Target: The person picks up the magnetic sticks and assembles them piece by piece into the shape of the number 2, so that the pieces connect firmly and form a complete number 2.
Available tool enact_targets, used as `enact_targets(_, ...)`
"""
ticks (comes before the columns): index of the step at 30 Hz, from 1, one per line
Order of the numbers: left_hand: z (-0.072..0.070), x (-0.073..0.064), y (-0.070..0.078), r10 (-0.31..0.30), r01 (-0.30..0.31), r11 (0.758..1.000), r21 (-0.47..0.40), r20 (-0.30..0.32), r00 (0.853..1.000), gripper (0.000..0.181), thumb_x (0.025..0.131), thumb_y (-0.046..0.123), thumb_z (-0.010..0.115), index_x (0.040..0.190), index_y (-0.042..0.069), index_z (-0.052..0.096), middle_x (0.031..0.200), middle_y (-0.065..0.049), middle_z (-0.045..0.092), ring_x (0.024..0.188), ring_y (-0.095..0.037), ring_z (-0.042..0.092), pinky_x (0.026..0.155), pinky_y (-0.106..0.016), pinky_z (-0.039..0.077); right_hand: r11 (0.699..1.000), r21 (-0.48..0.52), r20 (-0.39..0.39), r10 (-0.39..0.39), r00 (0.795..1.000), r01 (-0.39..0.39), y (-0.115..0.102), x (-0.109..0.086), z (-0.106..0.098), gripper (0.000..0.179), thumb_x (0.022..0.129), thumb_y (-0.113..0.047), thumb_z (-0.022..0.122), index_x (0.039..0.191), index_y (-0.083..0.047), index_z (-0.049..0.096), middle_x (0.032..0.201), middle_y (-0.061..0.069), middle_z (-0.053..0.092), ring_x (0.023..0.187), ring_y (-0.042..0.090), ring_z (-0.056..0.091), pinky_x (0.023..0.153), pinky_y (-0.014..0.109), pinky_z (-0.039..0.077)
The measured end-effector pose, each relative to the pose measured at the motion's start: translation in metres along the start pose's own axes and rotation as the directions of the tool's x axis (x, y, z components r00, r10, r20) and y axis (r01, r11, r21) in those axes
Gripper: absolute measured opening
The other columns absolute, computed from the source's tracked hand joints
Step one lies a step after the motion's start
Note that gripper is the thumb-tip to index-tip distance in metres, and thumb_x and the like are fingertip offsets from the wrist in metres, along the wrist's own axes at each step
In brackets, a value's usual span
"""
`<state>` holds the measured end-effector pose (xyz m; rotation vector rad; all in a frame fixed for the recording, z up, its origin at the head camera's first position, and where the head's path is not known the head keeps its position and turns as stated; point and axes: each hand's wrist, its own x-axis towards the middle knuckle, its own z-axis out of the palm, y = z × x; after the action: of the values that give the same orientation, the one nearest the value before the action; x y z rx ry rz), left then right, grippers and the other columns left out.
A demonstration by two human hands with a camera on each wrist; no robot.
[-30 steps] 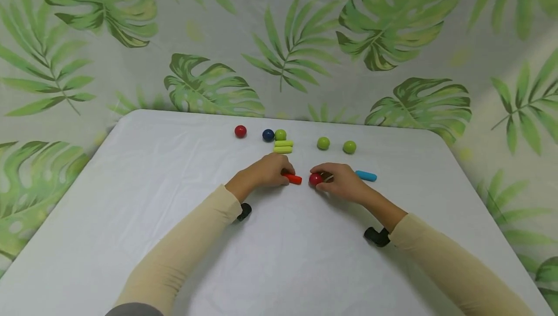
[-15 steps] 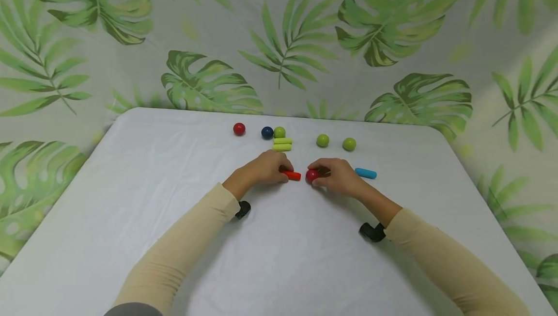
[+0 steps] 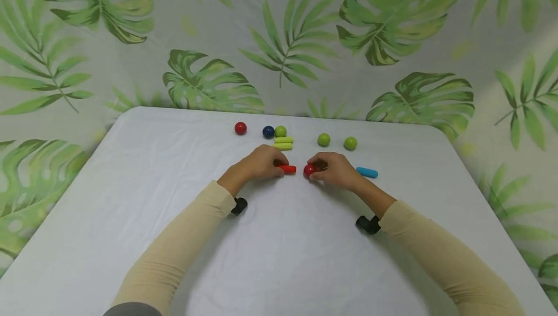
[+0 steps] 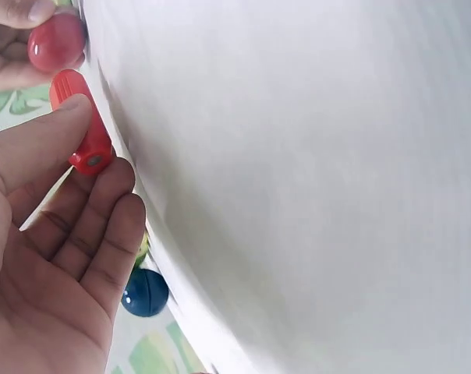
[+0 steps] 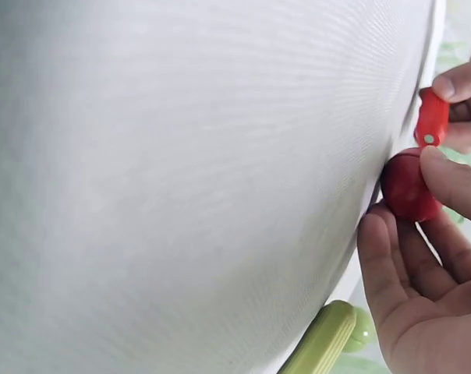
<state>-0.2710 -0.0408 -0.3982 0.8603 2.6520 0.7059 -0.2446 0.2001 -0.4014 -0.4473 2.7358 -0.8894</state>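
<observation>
My left hand (image 3: 264, 162) pinches a short red stick (image 4: 83, 128) between thumb and fingers. It is ridged, with a small hole in its end. Facing it, my right hand (image 3: 335, 169) holds a glossy red ball (image 5: 408, 185) by thumb and fingertips. In the head view a narrow gap lies between the stick's right end and the ball. Both hands are low over the white table. Just beyond the left hand lie two yellow-green sticks (image 3: 284, 146) side by side. A light blue stick (image 3: 367, 172) rests to the right of the right hand.
Toward the back of the table (image 3: 279, 258) are another red ball (image 3: 240, 128), a dark blue ball (image 3: 268, 132) beside a green ball (image 3: 281, 132), and two more green balls (image 3: 324, 139) farther right. A leaf-patterned cloth (image 3: 287, 39) hangs behind the table.
Both hands have shifted slightly left and away from the body, carrying the red stick and the red ball with them. The other balls and sticks stay in place.
</observation>
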Motion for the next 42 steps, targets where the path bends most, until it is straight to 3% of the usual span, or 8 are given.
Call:
enact_targets(15, -0.0017, 0.0000, -0.0034, 0.012, -0.013, 1.000, -0.027, -0.052, 0.999, 0.026, 0.088, 0.015, 0.073, 0.113, 0.011, 0.075, 0.111, -0.006, 0.073, 0.099, -0.018, 0.061, 0.093, -0.034, 0.051, 0.996, 0.066, 0.007, 0.057, 0.998, -0.057, -0.0018, 0.0027, -0.0019, 0.036, 0.085, -0.017, 0.078, 0.120, -0.011, 0.068, 0.116, 0.011, 0.071, 0.108, 0.025, 0.064, 0.095, 0.040, 0.055)
enact_targets(33, 0.0010, 0.0026, 0.0013, 0.003, -0.005, 0.999, -0.032, -0.036, 0.999, 0.026, 0.088, 0.015, 0.074, 0.114, 0.012, 0.075, 0.110, -0.004, 0.073, 0.098, -0.018, 0.060, 0.094, -0.034, 0.051, 0.988, 0.087, 0.036, 0.126, 0.991, -0.129, -0.0013, 0.0036, -0.0027, 0.036, 0.087, -0.016, 0.076, 0.121, -0.012, 0.067, 0.120, 0.011, 0.068, 0.112, 0.027, 0.061, 0.097, 0.040, 0.054)
enact_targets(42, 0.0028, 0.0049, 0.0022, 0.016, -0.017, 0.999, -0.037, -0.031, 0.999, 0.026, 0.088, 0.016, 0.074, 0.114, 0.012, 0.075, 0.109, -0.003, 0.074, 0.097, -0.017, 0.061, 0.094, -0.033, 0.051, 0.990, 0.095, 0.029, 0.098, 0.995, -0.100, -0.0016, 0.0029, -0.0033, 0.036, 0.086, -0.015, 0.076, 0.121, -0.011, 0.067, 0.118, 0.012, 0.069, 0.111, 0.026, 0.061, 0.097, 0.041, 0.053)
